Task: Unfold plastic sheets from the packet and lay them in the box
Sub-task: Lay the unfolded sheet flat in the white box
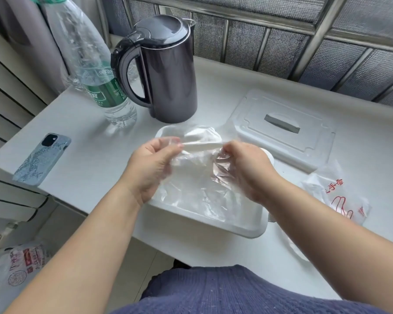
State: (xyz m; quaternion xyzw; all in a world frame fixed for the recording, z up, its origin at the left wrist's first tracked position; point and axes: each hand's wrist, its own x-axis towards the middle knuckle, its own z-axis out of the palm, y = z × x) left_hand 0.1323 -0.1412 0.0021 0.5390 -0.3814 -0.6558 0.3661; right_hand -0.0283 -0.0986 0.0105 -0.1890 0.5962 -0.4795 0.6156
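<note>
my left hand [150,168] and right hand [245,171] hold a clear sheet [197,146] above the white box [213,225]. each pinches one end between thumb and curled fingers [168,143], so the top edge is stretched into a thin strip between them while the rest hangs crumpled into the box. the box sits at the near edge of the table [213,87]. its lid [281,130] lies flat just behind it on the right, and the packet [334,196] with red print lies right of the box. a kettle [166,71] and a bottle [100,71] stand at the back left, and a phone [42,158] lies face down at the left edge.
</note>
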